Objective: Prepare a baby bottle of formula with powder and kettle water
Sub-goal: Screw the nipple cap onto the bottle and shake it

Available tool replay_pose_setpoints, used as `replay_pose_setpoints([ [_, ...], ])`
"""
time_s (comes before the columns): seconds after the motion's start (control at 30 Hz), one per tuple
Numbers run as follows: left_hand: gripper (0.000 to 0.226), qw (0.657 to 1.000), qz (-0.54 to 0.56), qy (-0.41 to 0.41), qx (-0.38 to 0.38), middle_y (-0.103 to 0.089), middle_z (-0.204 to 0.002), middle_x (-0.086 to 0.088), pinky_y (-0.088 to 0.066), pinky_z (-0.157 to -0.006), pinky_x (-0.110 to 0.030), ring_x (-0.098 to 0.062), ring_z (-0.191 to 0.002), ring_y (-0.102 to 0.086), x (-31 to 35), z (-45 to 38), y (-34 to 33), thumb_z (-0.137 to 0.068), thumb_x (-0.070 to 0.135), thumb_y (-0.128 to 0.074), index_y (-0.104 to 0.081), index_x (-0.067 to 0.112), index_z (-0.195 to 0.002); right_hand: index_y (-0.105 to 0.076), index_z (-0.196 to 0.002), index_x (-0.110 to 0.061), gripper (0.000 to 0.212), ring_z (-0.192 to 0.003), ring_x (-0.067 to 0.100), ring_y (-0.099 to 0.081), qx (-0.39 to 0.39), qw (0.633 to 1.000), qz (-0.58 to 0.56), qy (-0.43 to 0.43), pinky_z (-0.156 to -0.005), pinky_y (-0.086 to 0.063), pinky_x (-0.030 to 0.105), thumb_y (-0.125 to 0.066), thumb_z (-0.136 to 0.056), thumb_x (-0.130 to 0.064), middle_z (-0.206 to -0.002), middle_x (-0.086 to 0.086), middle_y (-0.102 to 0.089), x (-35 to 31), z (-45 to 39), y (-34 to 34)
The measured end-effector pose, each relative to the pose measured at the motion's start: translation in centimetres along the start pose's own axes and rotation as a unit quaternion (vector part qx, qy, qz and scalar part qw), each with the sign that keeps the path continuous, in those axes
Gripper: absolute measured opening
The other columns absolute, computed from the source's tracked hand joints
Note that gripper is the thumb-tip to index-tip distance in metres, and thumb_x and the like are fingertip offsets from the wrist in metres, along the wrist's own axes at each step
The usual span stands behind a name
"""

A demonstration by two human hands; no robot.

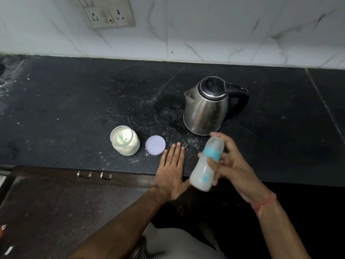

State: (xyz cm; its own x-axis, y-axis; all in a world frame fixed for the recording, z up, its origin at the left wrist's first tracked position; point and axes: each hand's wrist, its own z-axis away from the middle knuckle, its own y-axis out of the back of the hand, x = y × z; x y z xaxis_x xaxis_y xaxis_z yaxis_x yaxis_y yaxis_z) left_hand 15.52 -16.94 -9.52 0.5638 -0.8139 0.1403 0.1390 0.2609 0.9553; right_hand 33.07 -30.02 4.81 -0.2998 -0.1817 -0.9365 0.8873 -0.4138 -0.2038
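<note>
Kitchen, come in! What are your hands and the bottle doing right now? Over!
Right hand grips capped bottle, tilted, milky inside. Left hand flat on counter. Powder jar open, lid beside it. Kettle behind; nothing blocking.

Black counter (74, 109): kettle (205, 109), jar (127, 144), lid (155, 145).

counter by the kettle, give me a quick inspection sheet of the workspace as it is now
surface: black stone counter, scratched, dusted with white specks and a wet patch beside the kettle
job's things: steel kettle upright, lid shut; open powder jar with a scoop inside; its lilac lid flat beside it; capped baby bottle, milky, tilted, blurred
clutter: nothing seen
grips: right hand holds the bottle; left hand flat on the counter edge
cables: nothing seen
surroundings: marble-look wall tiles, socket plate, drawer handles below
</note>
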Motion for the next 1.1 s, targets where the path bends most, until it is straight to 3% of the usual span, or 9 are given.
replay_pose_setpoints([
  [0.1, 0.128, 0.999, 0.033, 0.011, 0.017, 0.022, -0.187, -0.013, 0.005, -0.141, -0.054, -0.029, -0.175, 0.021, 0.1, -0.2, 0.0, -0.094, 0.098, -0.015, 0.008, 0.006, -0.180, -0.041, -0.153, -0.038, 0.059, -0.103, 0.023, -0.076, 0.106, 0.993, -0.041, 0.027, -0.062, -0.064, 0.037, -0.070, -0.104, -0.022, -0.137, 0.018, -0.064, -0.2, -0.7, -1.4],
  [0.23, 0.124, 1.000, -0.004, 0.006, 0.008, 0.024, -0.186, -0.016, 0.007, -0.141, -0.056, -0.032, -0.175, 0.021, 0.0, -0.3, -0.5, -0.094, 0.091, -0.015, 0.007, 0.005, -0.180, -0.046, -0.152, -0.044, 0.066, -0.099, 0.025, -0.074, 0.010, 1.000, 0.015, 0.005, -0.058, -0.061, 0.038, -0.075, -0.100, -0.015, -0.139, 0.027, -0.062, 0.0, -1.4, -2.1],
  [0.37, 0.129, 0.999, 0.042, 0.013, 0.025, 0.017, -0.189, -0.012, 0.005, -0.142, -0.053, -0.028, -0.176, 0.018, 0.0, -0.4, -0.3, -0.094, 0.100, -0.018, 0.006, 0.008, -0.181, -0.037, -0.156, -0.038, 0.067, -0.096, 0.022, -0.075, 0.084, 0.996, -0.017, 0.037, -0.060, -0.062, 0.037, -0.072, -0.100, -0.026, -0.132, 0.017, -0.062, -1.0, -2.0, -2.0],
  [0.47, 0.126, 1.000, 0.011, 0.002, 0.021, 0.015, -0.189, -0.016, 0.008, -0.141, -0.054, -0.031, -0.176, 0.018, -0.1, -0.2, -0.3, -0.093, 0.094, -0.017, 0.005, 0.006, -0.181, -0.046, -0.152, -0.045, 0.067, -0.096, 0.040, -0.072, -0.010, 1.000, 0.002, 0.012, -0.057, -0.061, 0.038, -0.081, -0.099, -0.022, -0.134, 0.032, -0.065, -0.9, -1.8, -1.5],
  [0.57, 0.124, 0.999, 0.043, 0.011, 0.018, 0.020, -0.188, -0.012, 0.006, -0.141, -0.053, -0.028, -0.176, 0.019, -0.1, -0.4, -0.2, -0.095, 0.094, -0.019, 0.006, 0.008, -0.181, -0.041, -0.154, -0.038, 0.066, -0.099, 0.025, -0.073, 0.087, 0.994, -0.064, 0.029, -0.061, -0.061, 0.036, -0.077, -0.100, -0.027, -0.135, 0.024, -0.061, -0.7, -1.6, -1.4],
  [0.7, 0.123, 1.000, 0.020, 0.003, 0.009, 0.025, -0.186, -0.013, 0.008, -0.141, -0.054, -0.030, -0.175, 0.022, -0.3, -0.5, -0.7, -0.094, 0.090, -0.021, 0.006, 0.007, -0.181, -0.049, -0.152, -0.044, 0.067, -0.106, 0.029, -0.071, 0.044, 0.999, -0.008, 0.016, -0.062, -0.059, 0.037, -0.078, -0.097, -0.018, -0.137, 0.024, -0.066, 0.7, -1.2, -2.0],
  [0.83, 0.123, 0.999, 0.046, 0.014, 0.000, 0.028, -0.186, -0.010, 0.010, -0.141, -0.052, -0.026, -0.174, 0.026, -0.1, -0.7, -0.3, -0.093, 0.093, -0.009, 0.014, 0.010, -0.180, -0.046, -0.151, -0.039, 0.053, -0.111, 0.024, -0.070, 0.218, 0.973, -0.081, 0.006, -0.064, -0.061, 0.038, -0.072, -0.105, -0.031, -0.140, 0.012, -0.060, 1.6, -1.8, -2.5],
  [0.93, 0.129, 0.999, 0.033, 0.001, -0.039, 0.033, -0.184, -0.012, 0.015, -0.140, -0.052, -0.028, -0.172, 0.030, -0.4, -0.8, 0.1, -0.081, 0.091, -0.002, 0.016, 0.008, -0.179, -0.057, -0.144, -0.044, 0.050, -0.106, 0.026, -0.072, 0.134, 0.991, -0.023, -0.017, -0.074, -0.057, 0.049, -0.074, -0.103, -0.022, -0.135, 0.023, -0.064, 2.3, -1.6, -2.2],
  [1.1, 0.134, 0.997, 0.069, 0.003, -0.038, 0.034, -0.183, -0.008, 0.016, -0.140, -0.051, -0.026, -0.172, 0.032, -0.6, -1.0, 0.3, -0.080, 0.098, -0.004, 0.019, 0.009, -0.179, -0.043, -0.155, -0.027, 0.058, -0.098, 0.022, -0.073, 0.219, 0.965, -0.143, 0.003, -0.054, -0.058, 0.035, -0.071, -0.103, -0.030, -0.133, 0.015, -0.060, 1.3, -2.2, -2.6],
])
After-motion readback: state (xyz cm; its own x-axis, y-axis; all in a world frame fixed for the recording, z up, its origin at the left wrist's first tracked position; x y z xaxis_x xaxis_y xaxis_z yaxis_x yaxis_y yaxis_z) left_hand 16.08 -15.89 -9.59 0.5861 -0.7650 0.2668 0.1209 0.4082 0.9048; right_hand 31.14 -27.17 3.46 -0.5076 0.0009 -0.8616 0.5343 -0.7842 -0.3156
